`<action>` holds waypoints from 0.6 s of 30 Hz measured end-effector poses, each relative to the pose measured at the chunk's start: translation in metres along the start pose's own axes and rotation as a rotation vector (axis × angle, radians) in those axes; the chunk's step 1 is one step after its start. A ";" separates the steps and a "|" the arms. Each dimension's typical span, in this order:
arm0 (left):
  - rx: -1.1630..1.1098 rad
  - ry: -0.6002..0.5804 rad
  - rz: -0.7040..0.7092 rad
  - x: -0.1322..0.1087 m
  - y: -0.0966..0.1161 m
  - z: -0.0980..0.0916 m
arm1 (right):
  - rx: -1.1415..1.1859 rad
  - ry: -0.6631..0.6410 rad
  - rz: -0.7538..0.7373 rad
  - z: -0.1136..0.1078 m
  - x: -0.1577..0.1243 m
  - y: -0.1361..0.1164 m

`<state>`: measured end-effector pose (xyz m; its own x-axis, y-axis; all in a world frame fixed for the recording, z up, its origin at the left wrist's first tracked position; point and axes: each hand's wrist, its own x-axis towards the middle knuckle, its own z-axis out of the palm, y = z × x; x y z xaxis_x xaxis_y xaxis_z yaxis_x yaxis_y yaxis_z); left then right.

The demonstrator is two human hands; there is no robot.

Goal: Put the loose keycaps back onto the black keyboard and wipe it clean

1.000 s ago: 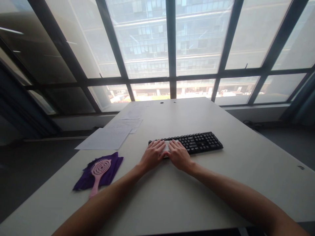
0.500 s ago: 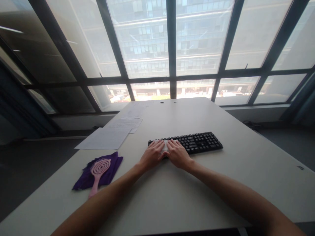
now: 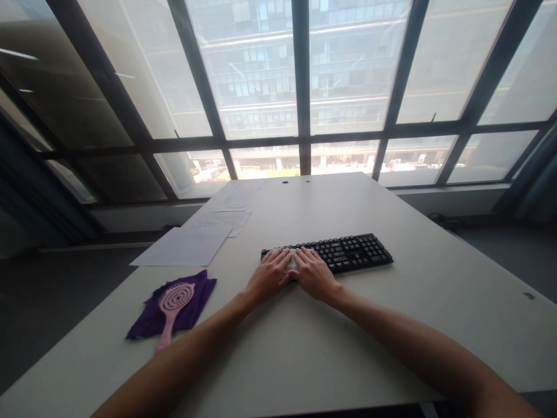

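Observation:
A black keyboard point(image 3: 348, 253) lies on the white table, tilted slightly up toward its right end. Both hands rest on its left part, with a small white piece, perhaps a tissue or wipe, point(image 3: 290, 266) showing between and under them. My left hand point(image 3: 270, 274) lies flat with its fingers stretched forward. My right hand point(image 3: 314, 275) lies flat beside it, fingers also extended, and the thumbs meet near the keyboard's front edge. Neither hand is wrapped round anything. The keys below the palms are hidden.
To the left, a pink hairbrush point(image 3: 176, 299) lies on a folded purple cloth point(image 3: 198, 302). Several paper sheets point(image 3: 183, 248) spread along the left edge of the white table point(image 3: 278, 354). Beyond the table's far end stand tall framed windows point(image 3: 261, 75).
The whole view has shifted very slightly to the left. Both hands keep the same place on the keyboard.

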<state>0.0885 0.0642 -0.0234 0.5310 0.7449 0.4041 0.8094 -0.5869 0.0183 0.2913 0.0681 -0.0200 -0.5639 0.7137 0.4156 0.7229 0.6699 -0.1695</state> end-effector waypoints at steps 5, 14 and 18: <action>0.005 0.003 0.004 0.000 0.002 -0.001 | 0.020 0.010 -0.012 0.000 0.000 0.000; -0.021 0.039 0.036 0.003 0.005 -0.006 | 0.049 0.017 -0.015 0.003 0.000 0.001; -0.026 0.031 0.040 0.004 0.004 -0.006 | 0.054 0.013 -0.011 0.004 0.001 0.002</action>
<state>0.0925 0.0625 -0.0166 0.5545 0.7106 0.4331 0.7805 -0.6247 0.0255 0.2904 0.0705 -0.0233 -0.5662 0.7037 0.4293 0.6940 0.6879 -0.2123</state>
